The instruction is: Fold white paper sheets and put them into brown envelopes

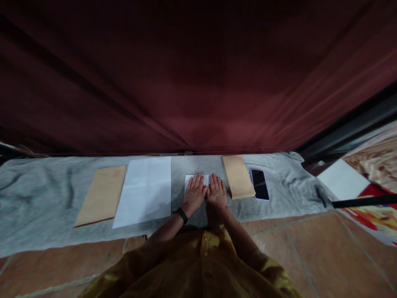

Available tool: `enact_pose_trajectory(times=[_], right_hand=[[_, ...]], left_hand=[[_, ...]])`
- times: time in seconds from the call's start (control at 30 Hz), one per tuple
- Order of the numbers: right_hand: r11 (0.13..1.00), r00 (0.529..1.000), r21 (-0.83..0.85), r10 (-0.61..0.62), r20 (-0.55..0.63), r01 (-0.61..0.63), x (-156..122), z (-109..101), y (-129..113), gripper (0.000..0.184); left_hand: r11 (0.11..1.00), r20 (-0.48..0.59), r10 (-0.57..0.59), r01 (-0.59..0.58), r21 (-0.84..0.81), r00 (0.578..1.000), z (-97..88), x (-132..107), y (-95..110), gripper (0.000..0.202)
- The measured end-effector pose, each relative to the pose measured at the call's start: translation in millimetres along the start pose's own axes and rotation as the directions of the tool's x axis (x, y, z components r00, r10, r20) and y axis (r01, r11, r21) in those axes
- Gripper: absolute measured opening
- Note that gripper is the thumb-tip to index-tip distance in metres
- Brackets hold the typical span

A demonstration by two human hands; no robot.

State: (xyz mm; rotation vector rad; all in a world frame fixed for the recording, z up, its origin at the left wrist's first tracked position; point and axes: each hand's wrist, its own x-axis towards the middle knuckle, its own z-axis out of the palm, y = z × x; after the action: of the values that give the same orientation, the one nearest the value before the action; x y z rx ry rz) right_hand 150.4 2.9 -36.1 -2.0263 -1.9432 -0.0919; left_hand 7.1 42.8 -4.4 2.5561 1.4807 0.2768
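Both palms lie flat on a small folded white paper [206,180] on the grey cloth, covering most of it. My left hand [195,192], with a black band at the wrist, presses on its left part, fingers stretched forward. On its right part rests my right hand [217,192], fingers likewise straight, thumbs of the two hands nearly touching. To the left lie large white sheets [145,190], and beyond them a brown envelope [101,194]. A second set of brown envelopes [238,177] sits just right of my right hand.
A phone [260,184] with a dark screen lies right of the envelopes. The grey cloth [49,198] covers a long narrow surface against a dark red curtain [198,99]. A black bar [366,201] and a white board [343,180] are at the far right.
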Motion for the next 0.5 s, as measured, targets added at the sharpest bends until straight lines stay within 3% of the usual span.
enact_pose_trajectory(times=[0.1, 0.37, 0.5], right_hand=[[1.000, 1.000, 0.001, -0.003, -0.010, 0.003, 0, 2, 0, 0.054], [1.000, 0.995, 0.031, 0.005, -0.099, -0.002, -1, 1, -2, 0.056], [0.985, 0.982, 0.073, 0.164, -0.091, -0.158, -2, -8, -12, 0.056]], left_hand=[[1.000, -0.002, 0.006, -0.006, 0.002, 1.000, 6.8, 3, -1, 0.061], [0.992, -0.108, -0.070, 0.080, 0.094, 0.992, 8.4, -21, -31, 0.065], [0.991, -0.143, -0.055, 0.071, 0.114, 0.988, 8.2, -23, -34, 0.064]])
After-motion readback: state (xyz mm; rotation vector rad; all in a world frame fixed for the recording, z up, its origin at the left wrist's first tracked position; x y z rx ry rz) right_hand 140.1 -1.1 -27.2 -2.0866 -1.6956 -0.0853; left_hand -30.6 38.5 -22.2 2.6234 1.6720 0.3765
